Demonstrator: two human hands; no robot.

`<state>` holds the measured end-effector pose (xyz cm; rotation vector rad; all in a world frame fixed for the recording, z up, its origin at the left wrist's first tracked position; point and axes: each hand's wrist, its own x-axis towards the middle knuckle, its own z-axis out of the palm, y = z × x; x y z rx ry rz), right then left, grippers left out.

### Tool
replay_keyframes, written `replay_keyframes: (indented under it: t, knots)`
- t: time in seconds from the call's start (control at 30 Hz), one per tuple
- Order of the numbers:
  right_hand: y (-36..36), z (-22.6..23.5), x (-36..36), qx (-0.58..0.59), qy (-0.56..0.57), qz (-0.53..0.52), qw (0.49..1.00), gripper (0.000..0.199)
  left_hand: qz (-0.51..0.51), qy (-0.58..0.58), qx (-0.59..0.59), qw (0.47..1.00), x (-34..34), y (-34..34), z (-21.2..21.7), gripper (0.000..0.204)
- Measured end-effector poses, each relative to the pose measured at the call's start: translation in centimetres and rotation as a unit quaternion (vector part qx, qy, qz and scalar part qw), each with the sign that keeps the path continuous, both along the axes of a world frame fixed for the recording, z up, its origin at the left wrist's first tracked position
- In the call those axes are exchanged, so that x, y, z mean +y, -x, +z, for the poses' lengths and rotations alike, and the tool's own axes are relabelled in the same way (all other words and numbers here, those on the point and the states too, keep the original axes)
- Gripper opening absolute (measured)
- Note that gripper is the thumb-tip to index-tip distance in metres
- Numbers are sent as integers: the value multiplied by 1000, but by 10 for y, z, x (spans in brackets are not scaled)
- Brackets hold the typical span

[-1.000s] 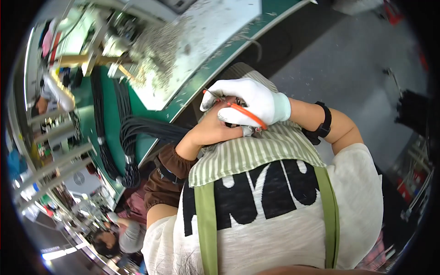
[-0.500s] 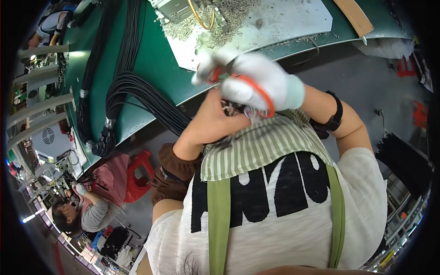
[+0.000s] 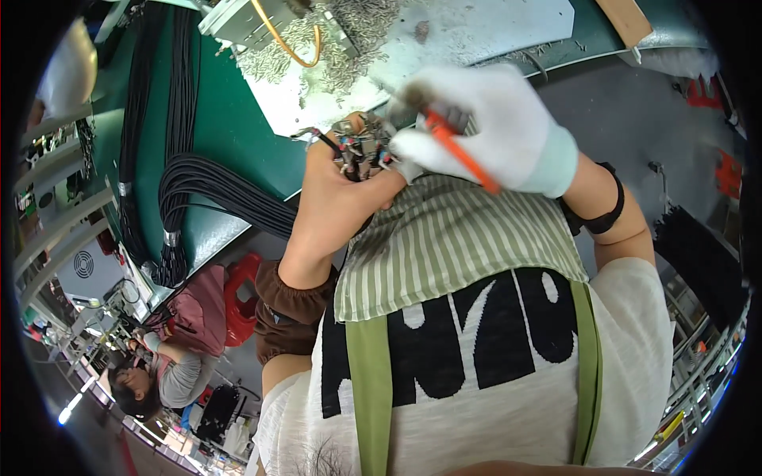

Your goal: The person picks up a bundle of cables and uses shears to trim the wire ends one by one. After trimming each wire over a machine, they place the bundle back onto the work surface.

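Observation:
My bare left hand (image 3: 329,202) is wrapped round the ends of a bunch of black cables (image 3: 367,148), whose metal connector ends and small coloured wires stick up out of the fist. Just to the right, my right hand (image 3: 512,131), in a white glove with a pale green cuff, is closed on orange-handled pliers (image 3: 462,156). Motion blurs its fingertips and the tool's jaws. The pliers' front end is close to the connectors; whether they touch, I cannot tell. Both hands are above the striped apron (image 3: 444,238) on my lap.
On the green table (image 3: 230,103) lie long bundles of black cables (image 3: 226,190), some hanging over the edge. Beyond my hands, a metal machine (image 3: 254,40) stands on a white board (image 3: 468,36) strewn with small metal pieces. A person (image 3: 178,377) sits lower left by a red stool (image 3: 242,297).
My left hand has moved left and turned, bringing the connector ends into clearer view. The right hand has drawn off to the right with the pliers. The table appears shifted left in view.

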<state>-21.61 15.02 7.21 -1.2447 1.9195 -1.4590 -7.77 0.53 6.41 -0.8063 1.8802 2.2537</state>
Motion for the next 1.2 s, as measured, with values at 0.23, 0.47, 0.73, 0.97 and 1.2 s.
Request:
replay_keyframes:
  t: [0.23,0.47,0.73,0.97,1.2]
  knots:
    - [6,-18,4,-341,-62,46,937,17,18,-53,63,996,0,5,8,25]
    - [15,-18,5,-439,-32,89,894,22,5,124,104,987,14,2,11,32]
    - [19,-16,10,36,38,52,997,26,-38,332,204,920,9,-3,-6,34]
    - [38,-28,24,-540,-94,266,793,28,-203,360,253,875,7,11,13,33]
    - [34,-10,25,-509,-191,240,804,33,-309,466,306,770,8,13,10,25]
